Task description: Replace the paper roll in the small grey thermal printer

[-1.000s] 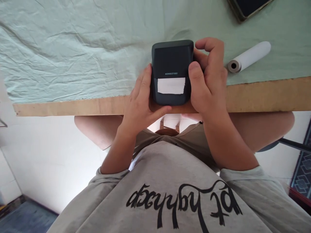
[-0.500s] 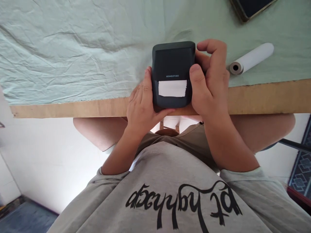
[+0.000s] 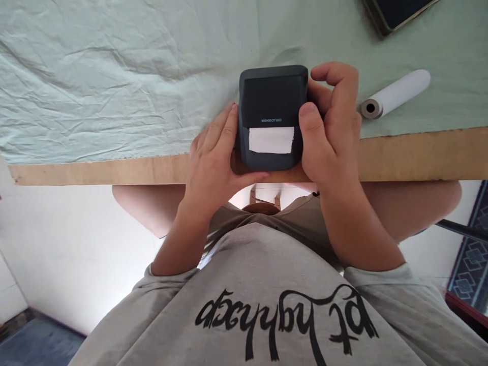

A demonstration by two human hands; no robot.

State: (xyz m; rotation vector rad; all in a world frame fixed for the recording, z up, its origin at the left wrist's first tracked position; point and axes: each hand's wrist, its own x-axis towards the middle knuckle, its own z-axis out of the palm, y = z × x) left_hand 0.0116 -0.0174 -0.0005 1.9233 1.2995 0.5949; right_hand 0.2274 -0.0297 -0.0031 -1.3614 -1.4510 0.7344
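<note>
A dark label printer [image 3: 274, 101] marked NIIMBOT sits at the table's near edge. A strip of white paper [image 3: 271, 140] sticks out of its front slot. At the printer's left side is my left hand [image 3: 213, 155], fingers stretched out, fingertips by the casing and thumb pointing along below its front edge. My right hand [image 3: 333, 132] grips the right side, thumb against the casing and the other fingers bent along the side, partly hidden. A white paper roll [image 3: 400, 91] with a hollow core lies right of my right hand.
A pale green cloth [image 3: 133, 66] with wrinkles covers the table, whose bare wooden edge [image 3: 95, 170] runs along the front. A dark phone-like device [image 3: 396, 12] is partly in view at the top right. My legs are beneath the table edge.
My left hand has shifted slightly left, loosening from the printer, with a gap now between palm and casing. My right hand and the printer look nearly unchanged.
</note>
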